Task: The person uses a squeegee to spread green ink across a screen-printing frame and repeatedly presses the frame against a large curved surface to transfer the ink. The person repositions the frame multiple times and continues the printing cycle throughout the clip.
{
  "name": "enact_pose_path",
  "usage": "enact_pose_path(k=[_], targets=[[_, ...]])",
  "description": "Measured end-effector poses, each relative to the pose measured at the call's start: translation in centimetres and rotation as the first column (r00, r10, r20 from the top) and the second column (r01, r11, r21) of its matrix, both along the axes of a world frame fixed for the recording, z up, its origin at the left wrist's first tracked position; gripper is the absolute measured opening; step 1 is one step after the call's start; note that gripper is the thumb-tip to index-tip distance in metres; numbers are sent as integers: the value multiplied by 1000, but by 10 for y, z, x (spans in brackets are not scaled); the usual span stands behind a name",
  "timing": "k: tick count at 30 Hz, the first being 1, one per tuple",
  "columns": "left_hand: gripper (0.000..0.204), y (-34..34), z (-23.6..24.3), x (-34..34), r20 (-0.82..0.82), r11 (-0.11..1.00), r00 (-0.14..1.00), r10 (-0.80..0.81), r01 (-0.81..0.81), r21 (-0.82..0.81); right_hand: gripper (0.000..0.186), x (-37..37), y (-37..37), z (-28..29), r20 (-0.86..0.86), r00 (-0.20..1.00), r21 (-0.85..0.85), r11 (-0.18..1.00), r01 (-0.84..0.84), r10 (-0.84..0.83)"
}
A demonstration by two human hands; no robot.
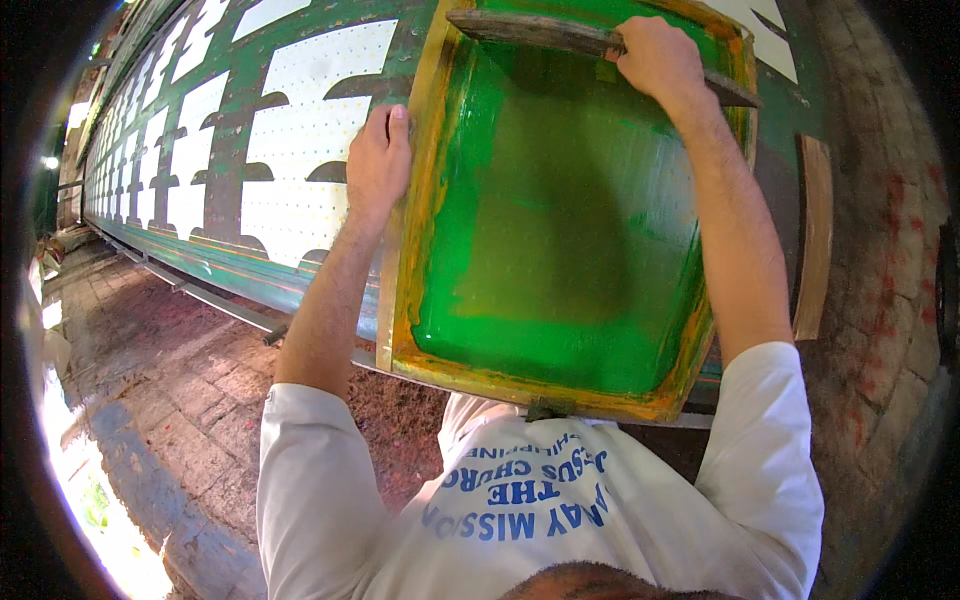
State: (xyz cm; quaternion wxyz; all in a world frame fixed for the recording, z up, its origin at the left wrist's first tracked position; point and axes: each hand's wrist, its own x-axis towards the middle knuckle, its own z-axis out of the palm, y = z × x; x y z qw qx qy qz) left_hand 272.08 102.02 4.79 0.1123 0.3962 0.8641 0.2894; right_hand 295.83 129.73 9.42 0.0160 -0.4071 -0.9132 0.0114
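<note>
A screen-printing frame (398,290) with wooden edges stained yellow-orange lies in front of me. Its green mesh (560,350) has a darker rectangle in the middle, partly under shadow. Across the far end of the mesh lies a long, dark squeegee (530,30), slanting down toward the right. My right hand (662,62) is closed around its upper edge, right of its middle. At the frame's left side, my left hand (380,160) is closed against the wooden edge, thumb up; some of its fingers are hidden.
White cut pieces with small dots (305,130) lie in rows along the long green table (225,95) to the left. A wooden strip (814,235) lies at the table's right. Brick paving (885,280) runs along the right, and a metal rail (205,295) edges the table's near side.
</note>
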Motion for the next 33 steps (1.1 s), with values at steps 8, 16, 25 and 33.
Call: enact_pose_path(k=[8,16,25,33], targets=[[52,3,-1,-1,3,999,999,33,-33,-8,27,-10,53,-15,-155,985,247,969,-31,72],[53,3,5,5,51,998,996,69,-69,1,30,-30,85,-37,-210,959,331,937,-114,191],[56,2,-1,0,53,998,997,60,-60,8,15,-55,82,2,51,992,95,989,-116,111],[70,1,-9,-14,296,988,949,109,-137,75,34,-23,-6,8,183,921,-81,939,-334,343]])
